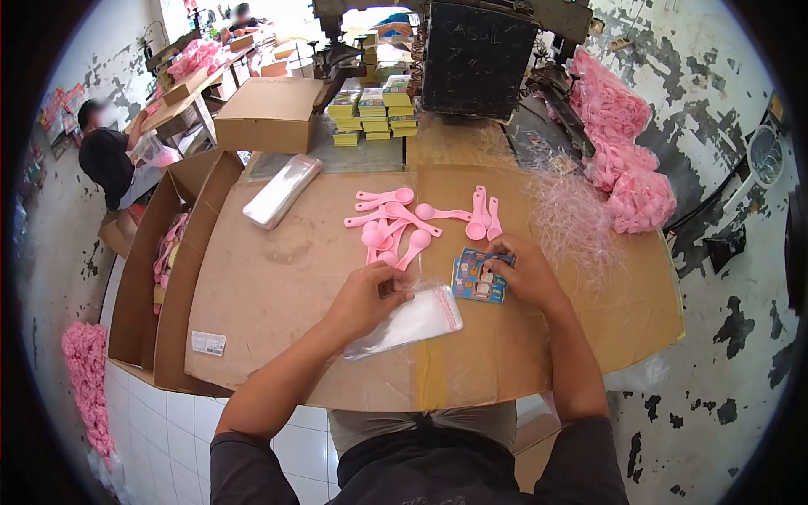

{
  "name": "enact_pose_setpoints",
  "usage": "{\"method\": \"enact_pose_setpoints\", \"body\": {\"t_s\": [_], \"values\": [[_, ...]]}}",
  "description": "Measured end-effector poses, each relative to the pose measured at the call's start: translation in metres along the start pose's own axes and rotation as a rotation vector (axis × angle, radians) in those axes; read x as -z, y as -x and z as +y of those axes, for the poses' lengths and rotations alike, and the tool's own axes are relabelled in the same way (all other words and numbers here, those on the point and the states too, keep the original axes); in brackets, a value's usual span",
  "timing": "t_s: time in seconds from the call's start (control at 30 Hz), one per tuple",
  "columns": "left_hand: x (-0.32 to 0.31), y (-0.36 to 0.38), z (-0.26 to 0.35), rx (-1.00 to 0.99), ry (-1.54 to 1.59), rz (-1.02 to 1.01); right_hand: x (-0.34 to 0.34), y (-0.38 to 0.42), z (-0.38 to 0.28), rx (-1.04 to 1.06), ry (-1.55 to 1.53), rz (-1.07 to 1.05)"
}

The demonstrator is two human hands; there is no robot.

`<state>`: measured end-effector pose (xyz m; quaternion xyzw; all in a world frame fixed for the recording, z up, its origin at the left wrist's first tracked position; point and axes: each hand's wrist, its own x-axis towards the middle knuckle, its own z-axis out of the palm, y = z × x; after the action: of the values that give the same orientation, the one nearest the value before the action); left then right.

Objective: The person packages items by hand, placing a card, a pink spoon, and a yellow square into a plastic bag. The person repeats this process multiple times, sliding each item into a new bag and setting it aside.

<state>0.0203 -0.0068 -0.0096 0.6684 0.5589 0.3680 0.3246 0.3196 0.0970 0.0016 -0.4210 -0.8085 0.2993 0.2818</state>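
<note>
My left hand (370,296) is closed in a pinch at the upper edge of a stack of clear plastic bags (412,322) lying on the cardboard-covered table (278,252). To the right, the fingers of my right hand (518,271) are bent together on the top right part of a blue printed card (479,276), which rests beside the bags. Several pink measuring spoons (394,220) lie in a loose pile beyond my hands. A smaller group of pink spoons (481,215) is just above the card.
A bundle of clear bags (282,192) lies at the back left, near a closed carton (268,105). Card stacks (371,105) stand behind. Plastic strips (576,210) and pink bags (644,198) are at right. An open box (181,295) stands left; a person (108,160) sits beyond.
</note>
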Motion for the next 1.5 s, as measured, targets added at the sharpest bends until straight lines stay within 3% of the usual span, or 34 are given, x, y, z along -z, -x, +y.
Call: {"method": "enact_pose_setpoints", "body": {"t_s": [0.07, 0.13, 0.43, 0.67, 0.87, 0.97, 1.07, 1.37, 1.5], "values": [[0.0, 0.0, 0.0, -0.036, 0.012, 0.01, -0.001, 0.0, 0.0, 0.093, 0.069, 0.056], [0.002, -0.001, 0.005, -0.073, 0.001, 0.025, -0.005, 0.0, -0.004, 0.05, -0.063, 0.068], [0.008, -0.005, 0.008, 0.121, 0.621, -0.081, -0.042, 0.01, -0.024, 0.054, -0.487, 0.055], [0.006, -0.003, 0.008, 0.11, 0.539, -0.073, -0.05, 0.01, -0.033, 0.012, -0.776, 0.166], [0.003, -0.002, 0.011, 0.088, 0.572, -0.057, -0.041, 0.016, -0.034, 0.176, -0.346, 0.051], [0.004, -0.001, 0.012, 0.083, 0.556, -0.07, -0.037, 0.015, -0.044, 0.287, -0.225, 0.201], [0.004, 0.0, 0.011, 0.077, 0.527, -0.081, -0.042, 0.013, -0.045, 0.19, -0.477, 0.297], [0.001, 0.001, 0.01, 0.066, 0.595, -0.091, -0.044, 0.013, -0.047, 0.278, -0.337, 0.237], [0.002, 0.003, 0.015, 0.049, 0.518, -0.096, -0.034, 0.014, -0.055, 0.33, -0.168, 0.071]]}}
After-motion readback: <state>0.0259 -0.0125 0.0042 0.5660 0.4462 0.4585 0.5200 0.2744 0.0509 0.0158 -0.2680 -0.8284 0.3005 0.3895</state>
